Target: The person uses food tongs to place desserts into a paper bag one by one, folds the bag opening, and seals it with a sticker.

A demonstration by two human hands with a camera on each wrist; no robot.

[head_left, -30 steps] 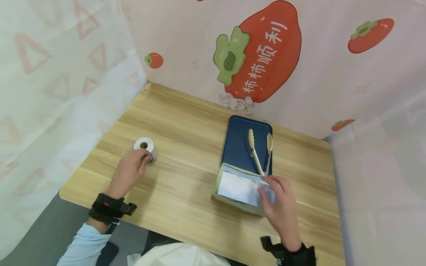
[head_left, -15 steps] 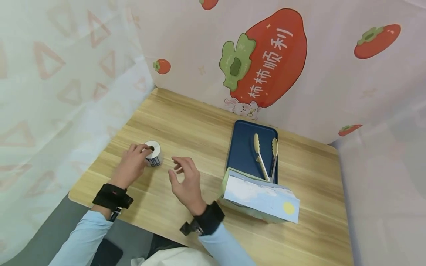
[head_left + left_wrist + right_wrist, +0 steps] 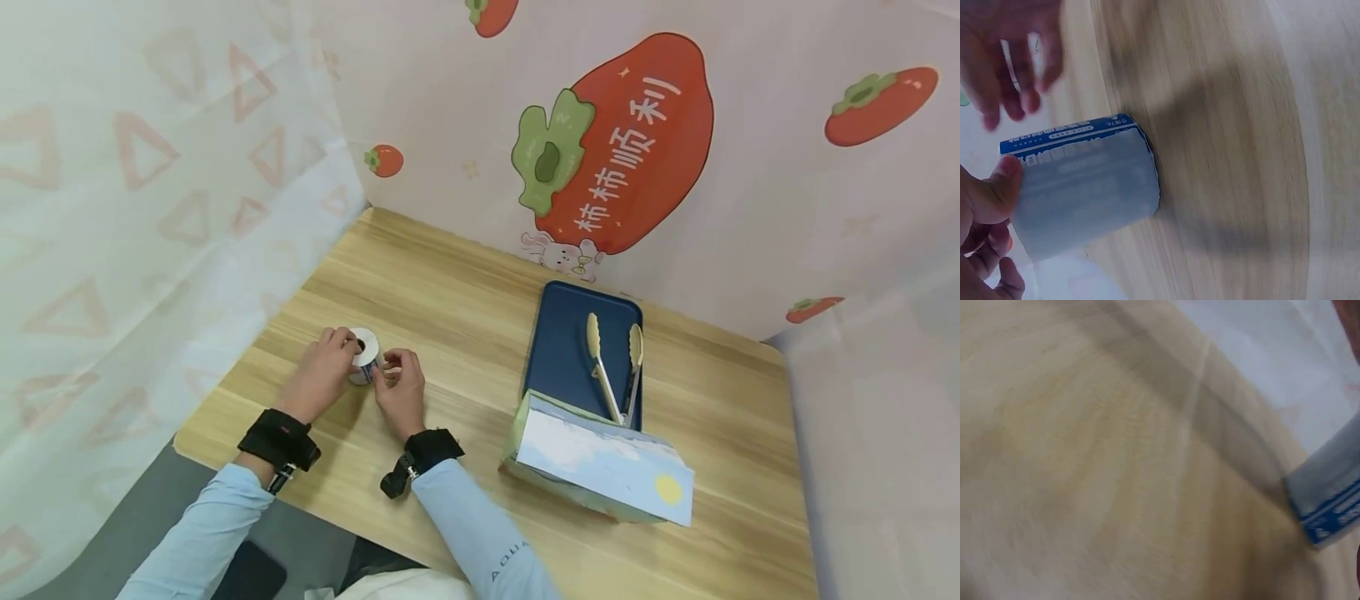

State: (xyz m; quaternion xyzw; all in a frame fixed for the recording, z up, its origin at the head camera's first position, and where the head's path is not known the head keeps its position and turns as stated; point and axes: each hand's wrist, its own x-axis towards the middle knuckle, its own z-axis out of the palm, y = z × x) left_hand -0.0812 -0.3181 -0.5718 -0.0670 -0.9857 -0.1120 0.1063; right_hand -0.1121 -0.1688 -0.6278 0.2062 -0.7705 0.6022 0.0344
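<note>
A toilet paper roll (image 3: 368, 340) in a wrapper with a blue printed band stands at the left of the table. My left hand (image 3: 318, 377) grips its top; in the left wrist view the thumb presses the roll's (image 3: 1085, 187) side near its upper end. My right hand (image 3: 402, 392) is just to the right of the roll, fingers bent loosely. In the left wrist view that right hand (image 3: 1019, 53) hangs apart from the roll, holding nothing. The right wrist view catches only part of the roll (image 3: 1332, 487) at its edge.
A dark blue tray (image 3: 555, 350) lies at the back right, with tongs (image 3: 607, 379) spread on it. In front of it, against its near end, sits a box-like pack (image 3: 592, 458) printed with sky and a yellow sun. The table (image 3: 450, 292) meets patterned cloth walls behind and at the sides.
My right hand has left the sky-printed pack and moved left to beside the roll. My left hand has shifted from the roll's near side to a grip on its top.
</note>
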